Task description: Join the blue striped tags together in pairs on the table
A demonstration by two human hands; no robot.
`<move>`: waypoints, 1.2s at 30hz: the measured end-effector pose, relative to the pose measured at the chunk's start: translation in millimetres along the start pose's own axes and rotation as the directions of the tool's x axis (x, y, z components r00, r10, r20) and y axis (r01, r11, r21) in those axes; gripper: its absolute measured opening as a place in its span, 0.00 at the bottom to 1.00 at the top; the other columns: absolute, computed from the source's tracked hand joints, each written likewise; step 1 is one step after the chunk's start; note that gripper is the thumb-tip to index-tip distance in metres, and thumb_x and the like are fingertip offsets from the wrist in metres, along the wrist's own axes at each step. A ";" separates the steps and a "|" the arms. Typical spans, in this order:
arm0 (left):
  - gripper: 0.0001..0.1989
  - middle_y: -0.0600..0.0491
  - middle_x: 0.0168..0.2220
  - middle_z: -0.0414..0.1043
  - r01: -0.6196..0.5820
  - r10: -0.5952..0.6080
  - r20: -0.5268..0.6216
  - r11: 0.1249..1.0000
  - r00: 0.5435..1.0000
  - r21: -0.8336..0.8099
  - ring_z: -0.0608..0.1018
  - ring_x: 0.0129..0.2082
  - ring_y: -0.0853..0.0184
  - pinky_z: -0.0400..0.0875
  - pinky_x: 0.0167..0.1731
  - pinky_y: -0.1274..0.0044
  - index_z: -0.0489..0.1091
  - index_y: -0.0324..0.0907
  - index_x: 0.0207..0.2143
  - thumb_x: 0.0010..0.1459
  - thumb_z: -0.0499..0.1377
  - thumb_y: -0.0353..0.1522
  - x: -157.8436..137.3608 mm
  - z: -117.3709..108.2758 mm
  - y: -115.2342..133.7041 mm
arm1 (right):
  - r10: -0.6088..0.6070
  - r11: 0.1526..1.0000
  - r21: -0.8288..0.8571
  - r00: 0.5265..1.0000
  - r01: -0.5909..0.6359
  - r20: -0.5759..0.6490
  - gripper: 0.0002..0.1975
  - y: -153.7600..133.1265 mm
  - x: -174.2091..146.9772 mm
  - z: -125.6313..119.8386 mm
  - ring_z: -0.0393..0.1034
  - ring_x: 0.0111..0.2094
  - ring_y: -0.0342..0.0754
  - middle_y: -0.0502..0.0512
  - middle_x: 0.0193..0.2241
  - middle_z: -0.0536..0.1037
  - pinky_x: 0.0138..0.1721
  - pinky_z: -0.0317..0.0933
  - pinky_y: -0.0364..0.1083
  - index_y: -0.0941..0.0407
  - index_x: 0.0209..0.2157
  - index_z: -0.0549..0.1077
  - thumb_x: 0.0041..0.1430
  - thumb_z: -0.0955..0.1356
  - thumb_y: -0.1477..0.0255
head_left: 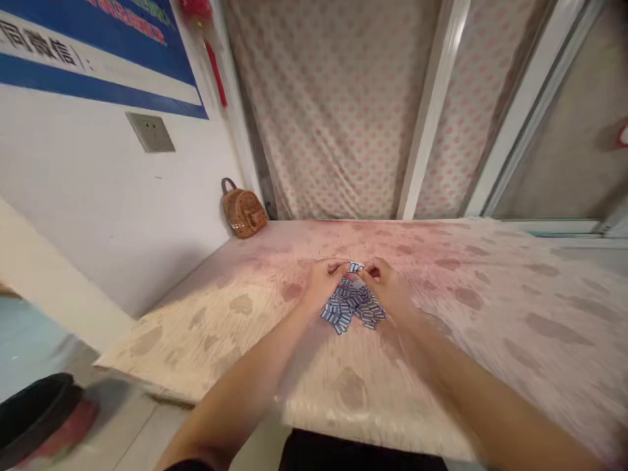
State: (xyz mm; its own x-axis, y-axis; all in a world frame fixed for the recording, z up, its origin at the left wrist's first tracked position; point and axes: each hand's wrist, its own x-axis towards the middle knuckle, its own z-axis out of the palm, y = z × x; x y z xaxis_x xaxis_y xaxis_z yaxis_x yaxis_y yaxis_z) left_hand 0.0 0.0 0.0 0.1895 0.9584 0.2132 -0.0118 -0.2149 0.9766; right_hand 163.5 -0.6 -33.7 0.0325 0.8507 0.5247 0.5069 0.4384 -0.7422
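Starting at the left, I am seeing a small brown backpack-shaped bag (244, 212) standing against the wall, well apart from the work. Further right, my left hand (324, 280) is reaching out over the tabletop (265, 281), which is wearing a cream-and-pink covering with brown blotches. Its grip is pinching narrow, thumb and fingers closing on the left end of a small, flat, blue-and-white striped piece (354, 267). That piece is sitting directly between the two grips, its long axis apparently running crosswise from one hand to the other; the blur is keeping me from reading its tilt.

Just on the near side of it, a loose pile of small, flat, blue-and-white pieces (347, 299) is lying on the tabletop between my wrists, spreading towards me in two lobes. Neither hand is clearly lying nearer to it.

At the right, my right hand (387, 282) is mirroring the left: its fingers are curling, and its narrow grip is appearing to hold the piece's right end. How firmly either grip is pressing, I am not managing to tell.
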 end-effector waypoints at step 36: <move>0.06 0.53 0.27 0.76 -0.174 0.205 -0.239 0.974 0.949 0.145 0.74 0.27 0.70 0.63 0.28 0.80 0.77 0.38 0.28 0.53 0.62 0.32 25.2 -24.7 -24.6 | 0.140 0.988 -0.081 0.988 -0.134 0.070 0.09 18.0 10.7 -17.9 0.73 0.33 0.46 0.53 0.32 0.79 0.36 0.65 0.45 0.55 0.36 0.72 0.56 0.62 0.76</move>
State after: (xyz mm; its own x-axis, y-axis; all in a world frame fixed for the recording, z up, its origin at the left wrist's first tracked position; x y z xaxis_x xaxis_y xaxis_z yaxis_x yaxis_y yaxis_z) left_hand -19.2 34.1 -17.9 -0.0570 0.9106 0.4094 0.0982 -0.4030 0.9099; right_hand 188.4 11.2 -34.0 0.0430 0.9219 0.3851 0.5661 0.2951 -0.7697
